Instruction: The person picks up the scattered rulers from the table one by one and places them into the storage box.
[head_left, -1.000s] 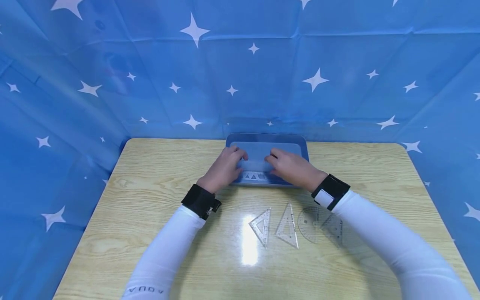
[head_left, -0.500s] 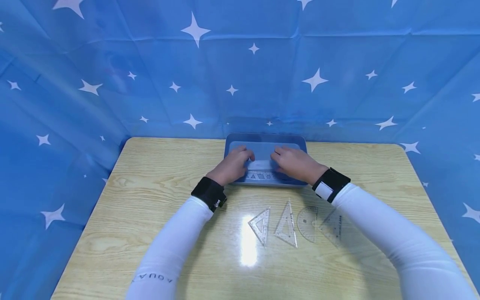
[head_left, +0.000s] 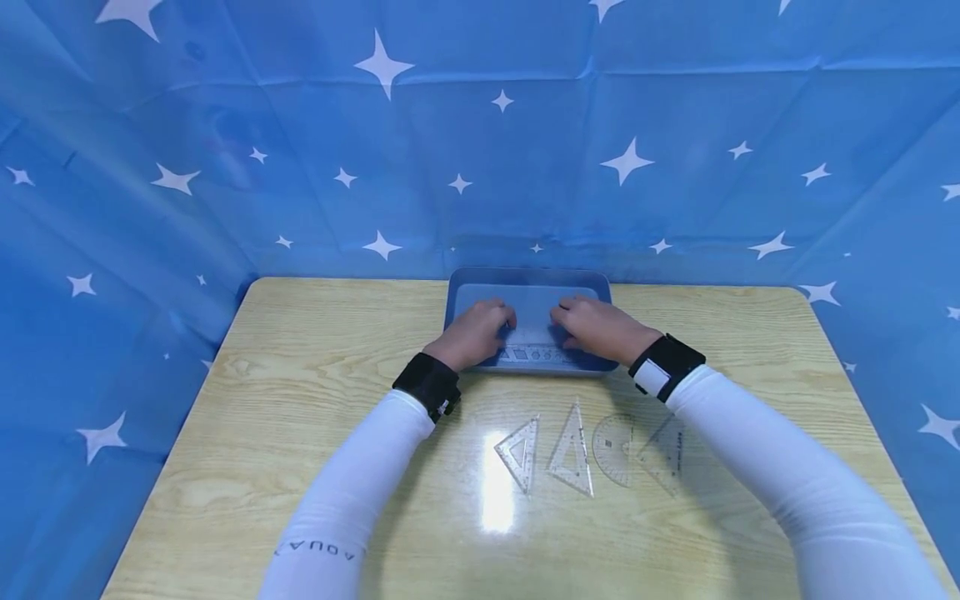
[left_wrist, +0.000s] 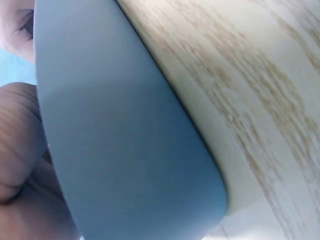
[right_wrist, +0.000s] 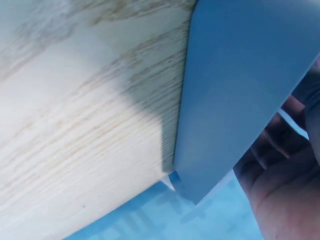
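Note:
My left hand [head_left: 476,333] reaches over the front wall of a shallow blue tray [head_left: 531,277]. Its fingers are bent, with the thumb right at a clear stencil ruler [head_left: 536,355]; whether it pinches the ruler I cannot tell. The ruler lies lengthwise inside the tray along the front wall, its ends hidden under both hands. Opposite, my right hand [head_left: 600,329] is over the tray's right part. In the right wrist view, the right hand's fingers [right_wrist: 272,145] are loosely bent behind the tray wall, with nothing visible between them.
In front of the tray, a small set square [head_left: 532,446], a narrow set square [head_left: 572,481], a protractor [head_left: 609,446] and another set square [head_left: 678,442] lie in a row, all clear. The wood-grain table [head_left: 315,358] meets a blue star-patterned cloth [head_left: 540,167] behind the tray.
My left hand has slid rightward along the ruler, and my right hand has shifted slightly right. More of the ruler's cut-out shapes show between them; the ruler stays by the tray's front wall.

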